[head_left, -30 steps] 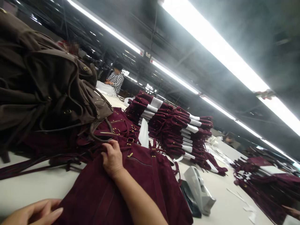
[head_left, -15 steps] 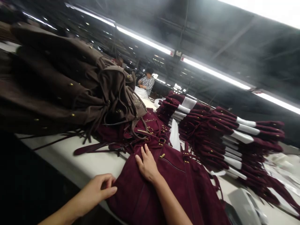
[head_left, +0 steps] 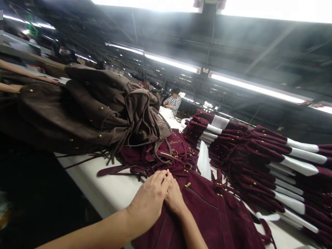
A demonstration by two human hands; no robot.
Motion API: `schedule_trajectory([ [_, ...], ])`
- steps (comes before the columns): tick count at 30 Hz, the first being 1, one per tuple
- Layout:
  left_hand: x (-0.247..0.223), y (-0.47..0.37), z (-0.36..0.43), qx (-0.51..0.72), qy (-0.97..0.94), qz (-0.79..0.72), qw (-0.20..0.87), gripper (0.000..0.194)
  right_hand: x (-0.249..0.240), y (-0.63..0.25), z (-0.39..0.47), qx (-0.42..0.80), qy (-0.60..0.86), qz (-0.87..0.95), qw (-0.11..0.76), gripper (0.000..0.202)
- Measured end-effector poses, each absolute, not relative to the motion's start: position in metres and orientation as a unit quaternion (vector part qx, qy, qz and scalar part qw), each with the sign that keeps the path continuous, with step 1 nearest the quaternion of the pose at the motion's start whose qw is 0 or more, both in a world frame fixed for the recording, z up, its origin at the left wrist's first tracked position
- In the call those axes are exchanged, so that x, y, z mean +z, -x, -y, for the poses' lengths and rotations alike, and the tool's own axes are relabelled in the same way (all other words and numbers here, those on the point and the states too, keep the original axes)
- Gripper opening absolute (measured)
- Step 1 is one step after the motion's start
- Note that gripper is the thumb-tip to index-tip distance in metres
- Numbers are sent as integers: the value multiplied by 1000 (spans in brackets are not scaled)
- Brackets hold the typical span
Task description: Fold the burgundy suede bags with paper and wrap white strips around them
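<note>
Burgundy suede bag point(head_left: 204, 214) flat at the tabletop's point(head_left: 114, 188) near edge, left hand point(head_left: 150, 200) fingers together, palm pressed on its top, right hand point(head_left: 174, 197) flat beside, touching, partly hidden, brown bags point(head_left: 98, 107) heaped behind, burgundy stacks point(head_left: 259, 159) right.

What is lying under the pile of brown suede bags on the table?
Burgundy suede bags with gold buckles and loose straps stick out from under the brown suede bags, on the white table. How far they reach beneath is hidden.
</note>
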State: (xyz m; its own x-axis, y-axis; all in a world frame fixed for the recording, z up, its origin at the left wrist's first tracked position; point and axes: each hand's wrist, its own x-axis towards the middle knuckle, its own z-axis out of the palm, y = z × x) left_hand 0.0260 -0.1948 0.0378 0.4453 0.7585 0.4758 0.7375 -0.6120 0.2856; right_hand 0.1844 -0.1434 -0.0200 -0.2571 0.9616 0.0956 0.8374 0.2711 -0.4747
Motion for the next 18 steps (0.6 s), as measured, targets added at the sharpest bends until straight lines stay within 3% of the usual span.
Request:
schedule_trajectory([
  [5, -39, -26, 180, 286, -809, -513, -29, 52, -22, -182, 145, 154, 589, 767, 203, 67],
  [8, -61, -13, 184, 315, -814, -483, -67, 58, -20, -182, 146, 154, 582, 772, 205, 67],
  [11, -50, -6, 187, 303, -851, -420, -90, 59, -20, -187, 143, 167, 567, 780, 208, 59],
  [13, -32, -7, 186, 286, -874, -385, -73, 71, -23, -192, 140, 175, 558, 783, 211, 54],
  [16, 5, -26, 185, 266, -901, -342, 29, 87, -30, -197, 135, 163, 539, 795, 227, 51],
  [18, 29, -56, 183, 284, -901, -304, 124, 82, -34, -200, 133, 144, 537, 792, 254, 49],
])
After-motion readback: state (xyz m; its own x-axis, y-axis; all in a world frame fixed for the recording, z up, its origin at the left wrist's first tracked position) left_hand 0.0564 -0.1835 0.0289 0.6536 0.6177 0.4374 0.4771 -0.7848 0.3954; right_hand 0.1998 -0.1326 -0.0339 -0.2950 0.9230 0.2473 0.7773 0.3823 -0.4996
